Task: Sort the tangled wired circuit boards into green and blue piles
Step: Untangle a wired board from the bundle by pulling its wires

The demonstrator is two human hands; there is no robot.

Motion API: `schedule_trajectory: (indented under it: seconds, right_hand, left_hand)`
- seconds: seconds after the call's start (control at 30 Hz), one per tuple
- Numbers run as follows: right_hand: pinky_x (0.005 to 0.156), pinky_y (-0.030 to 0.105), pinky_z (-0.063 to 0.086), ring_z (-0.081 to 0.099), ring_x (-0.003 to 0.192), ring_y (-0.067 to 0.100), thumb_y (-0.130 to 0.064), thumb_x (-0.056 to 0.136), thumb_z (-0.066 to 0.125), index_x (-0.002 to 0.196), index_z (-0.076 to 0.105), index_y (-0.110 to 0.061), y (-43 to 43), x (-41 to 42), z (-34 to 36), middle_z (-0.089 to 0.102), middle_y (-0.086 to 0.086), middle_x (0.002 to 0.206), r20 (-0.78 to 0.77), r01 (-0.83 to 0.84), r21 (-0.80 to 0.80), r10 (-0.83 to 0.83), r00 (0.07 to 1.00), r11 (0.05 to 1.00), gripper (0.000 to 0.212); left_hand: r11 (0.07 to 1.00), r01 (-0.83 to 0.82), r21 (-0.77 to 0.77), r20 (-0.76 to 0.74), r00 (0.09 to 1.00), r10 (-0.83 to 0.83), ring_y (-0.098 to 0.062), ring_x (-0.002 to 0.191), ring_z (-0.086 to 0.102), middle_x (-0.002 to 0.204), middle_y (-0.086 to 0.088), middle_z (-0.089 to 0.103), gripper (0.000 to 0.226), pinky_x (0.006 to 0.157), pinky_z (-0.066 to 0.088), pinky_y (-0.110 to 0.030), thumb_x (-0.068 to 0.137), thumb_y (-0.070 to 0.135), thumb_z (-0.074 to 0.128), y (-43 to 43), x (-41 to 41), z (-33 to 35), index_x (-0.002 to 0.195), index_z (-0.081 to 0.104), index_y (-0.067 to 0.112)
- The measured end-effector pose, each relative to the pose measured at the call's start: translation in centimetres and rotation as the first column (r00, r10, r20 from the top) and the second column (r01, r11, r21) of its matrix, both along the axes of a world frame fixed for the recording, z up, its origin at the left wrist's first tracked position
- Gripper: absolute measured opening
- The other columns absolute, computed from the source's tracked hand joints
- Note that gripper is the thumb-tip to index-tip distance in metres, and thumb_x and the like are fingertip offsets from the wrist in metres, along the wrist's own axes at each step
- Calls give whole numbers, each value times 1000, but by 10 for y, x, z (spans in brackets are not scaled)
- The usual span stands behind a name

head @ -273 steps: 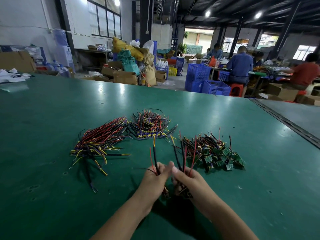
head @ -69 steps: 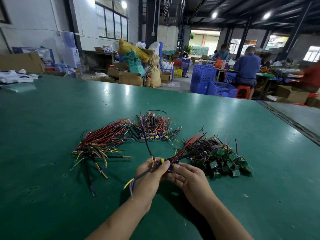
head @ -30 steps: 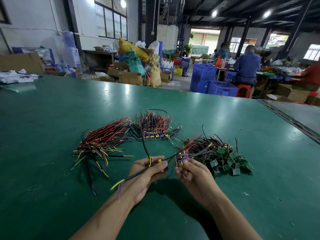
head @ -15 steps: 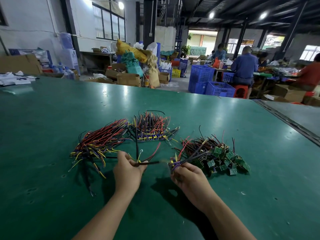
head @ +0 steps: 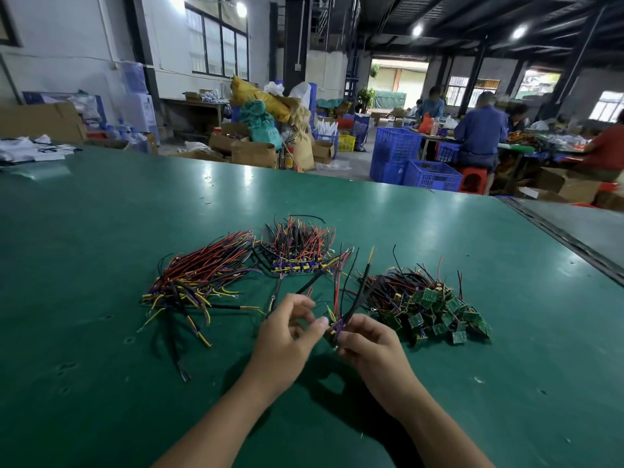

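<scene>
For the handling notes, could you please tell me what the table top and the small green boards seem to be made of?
Table top: probably a green rubber or vinyl mat, semi-gloss; soft glare patches show on it. Green boards: likely rigid circuit laminate; flat, stiff-edged squares with slight sheen.

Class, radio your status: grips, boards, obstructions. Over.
Right grip pinching wired bundle, wires up. Left grip curled beside it, hold unclear. Green pile right, blue pile ahead. Nothing blocking.
</scene>
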State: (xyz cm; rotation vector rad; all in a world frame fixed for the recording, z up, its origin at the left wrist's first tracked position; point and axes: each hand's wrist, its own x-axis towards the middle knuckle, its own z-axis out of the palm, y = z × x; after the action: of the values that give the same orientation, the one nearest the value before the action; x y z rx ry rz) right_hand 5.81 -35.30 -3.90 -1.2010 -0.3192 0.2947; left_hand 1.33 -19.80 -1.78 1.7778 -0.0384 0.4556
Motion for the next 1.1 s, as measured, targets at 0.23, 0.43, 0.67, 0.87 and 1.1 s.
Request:
schedule_trajectory:
  seconds: [0.23, 0.43, 0.67, 0.87, 1.1]
  right_hand:
    - [83, 41, 52, 65, 82, 23, -20, 74, 72, 91, 74, -8, -6, 1, -1, 72, 14, 89, 169, 68, -223, -30, 985, 972, 21]
    - [72, 21, 53, 71, 81, 15, -10, 78, 79, 85, 71, -18, -2, -4, 1, 74, 0, 88, 356, 323, -330, -200, 913, 887, 13]
    - [73, 9, 46, 65, 78, 0, -12, 81, 77, 72, 68, -32, 3, -6, 3, 70, -9, 90, 522, 470, -442, -206, 827, 764, 24]
    - [64, 4, 39, 61, 74, -1, -19, 78, 79, 63, 55, -36, 8, -10, 4, 64, -9, 75, 677, 633, -490, -196, 710, 600, 33]
    - [65, 2, 38, 61, 71, -1, -25, 81, 78, 80, 69, -24, 7, -9, 6, 65, -14, 80, 619, 608, -558, -204, 758, 564, 9]
  left_hand:
    - [982, 71, -175, -141, 985, -96, -14, 76, 66, 90, -5, 68, 39, 72, 60, -37, 77, 3, 78, -4, 1, -4, 104, 60, 23]
    - [983, -54, -177, -102, 994, 36, -18, 69, 70, 75, -2, 71, 32, 74, 60, -41, 72, 7, 83, -7, 3, -9, 90, 60, 17]
    - [982, -112, 152, 40, 993, 107, -3, 75, 67, 76, 8, 71, 12, 73, 53, -18, 77, 11, 80, -12, 1, -11, 82, 70, 17]
    - [964, -138, 226, 12, 990, 139, -2, 69, 66, 75, 11, 71, 16, 68, 54, -22, 80, 8, 74, -18, -1, -13, 82, 73, 24]
    - [988, -134, 72, -149, 978, 144, -14, 67, 68, 75, -1, 73, 10, 72, 58, -39, 84, 9, 72, -15, 7, -23, 78, 68, 16]
